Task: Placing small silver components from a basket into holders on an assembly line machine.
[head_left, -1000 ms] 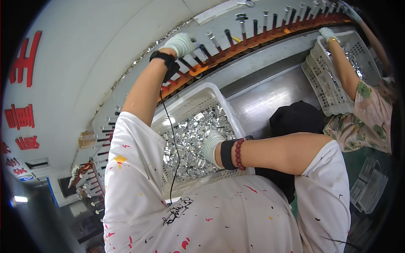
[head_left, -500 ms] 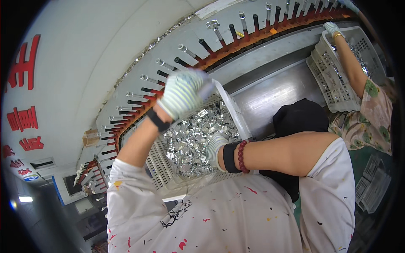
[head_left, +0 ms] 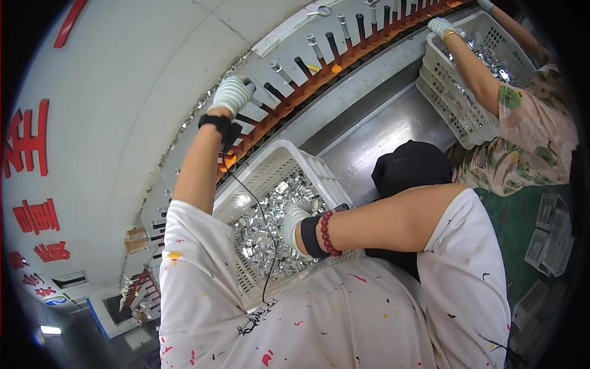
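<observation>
My left hand [head_left: 233,96], in a striped knit glove, is up at the row of upright posts, its fingers curled together over the top of one. What it grips is hidden by the glove. Below it, a white plastic basket [head_left: 336,179] holds a heap of small shiny metal parts [head_left: 270,221]. My right hand [head_left: 295,228], gloved the same way, rests among these parts at the basket's right side; its fingertips are hidden, so their hold cannot be made out. A thin black cable [head_left: 261,206] hangs from my left wrist across the basket.
A curved orange-edged conveyor [head_left: 284,111] carries black-sleeved posts, some topped with shiny metal parts. Right of my basket lies a metal tray surface [head_left: 375,132]. A co-worker's gloved hand [head_left: 441,27] is at another white basket [head_left: 452,111] of parts. A black cap [head_left: 413,169] is close to my right forearm.
My left hand has moved from above the basket up and left to the posts. My right hand stays among the metal parts. The whole view has shifted, and the cable now shows.
</observation>
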Demonstrator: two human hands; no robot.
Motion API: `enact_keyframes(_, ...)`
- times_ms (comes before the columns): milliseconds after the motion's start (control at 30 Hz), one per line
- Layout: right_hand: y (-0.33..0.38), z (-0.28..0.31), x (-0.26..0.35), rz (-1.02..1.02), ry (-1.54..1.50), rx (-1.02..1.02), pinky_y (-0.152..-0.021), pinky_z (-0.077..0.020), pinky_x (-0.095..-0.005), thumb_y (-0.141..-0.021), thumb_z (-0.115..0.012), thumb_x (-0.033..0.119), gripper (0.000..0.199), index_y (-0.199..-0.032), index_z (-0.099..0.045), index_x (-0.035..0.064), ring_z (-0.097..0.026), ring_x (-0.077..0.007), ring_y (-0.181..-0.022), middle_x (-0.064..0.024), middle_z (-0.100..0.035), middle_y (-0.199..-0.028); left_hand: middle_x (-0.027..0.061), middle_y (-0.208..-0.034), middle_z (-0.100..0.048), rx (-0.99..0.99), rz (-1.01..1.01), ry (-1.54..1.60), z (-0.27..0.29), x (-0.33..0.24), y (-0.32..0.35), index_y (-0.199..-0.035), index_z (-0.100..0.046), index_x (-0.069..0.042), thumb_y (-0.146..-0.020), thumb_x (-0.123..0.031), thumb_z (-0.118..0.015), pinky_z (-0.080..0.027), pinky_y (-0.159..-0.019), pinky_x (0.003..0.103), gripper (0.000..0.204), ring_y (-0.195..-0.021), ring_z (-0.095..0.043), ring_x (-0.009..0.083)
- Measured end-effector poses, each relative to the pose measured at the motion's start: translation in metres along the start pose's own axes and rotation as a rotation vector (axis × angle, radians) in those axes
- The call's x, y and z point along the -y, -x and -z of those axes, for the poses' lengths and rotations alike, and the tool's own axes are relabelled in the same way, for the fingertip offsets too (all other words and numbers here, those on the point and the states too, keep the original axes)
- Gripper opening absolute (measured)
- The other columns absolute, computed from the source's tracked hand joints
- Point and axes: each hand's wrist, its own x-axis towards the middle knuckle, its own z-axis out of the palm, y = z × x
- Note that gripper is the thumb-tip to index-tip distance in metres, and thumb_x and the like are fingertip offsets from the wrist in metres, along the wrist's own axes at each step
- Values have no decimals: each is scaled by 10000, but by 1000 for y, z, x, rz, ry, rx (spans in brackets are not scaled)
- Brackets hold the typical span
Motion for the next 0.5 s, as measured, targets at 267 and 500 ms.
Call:
enact_keyframes(267,-26,-25,10,12,-11,97,-694,-480,-489,-726,-692,226,401,-1112,-659,125,-620,-265,-961,-53,-635,-1123,121,-862,-641,-316,-349,-92,-1,-36,112,-932,-653,-123,-742,-81,-549,-501,-666,402,221,-807,-625,302)
enact_keyframes(500,-12,-17,6,21,-67,-20,-671,-470,-497,-749,-680,222,419,-1159,-640,145,-617,-276,-971,-41,-640,-1132,147,-849,-657,181,-617,222,-27,-63,168,-903,-676,-54,-782,-163,-619,-508,-705,372,173,-770,-627,327)
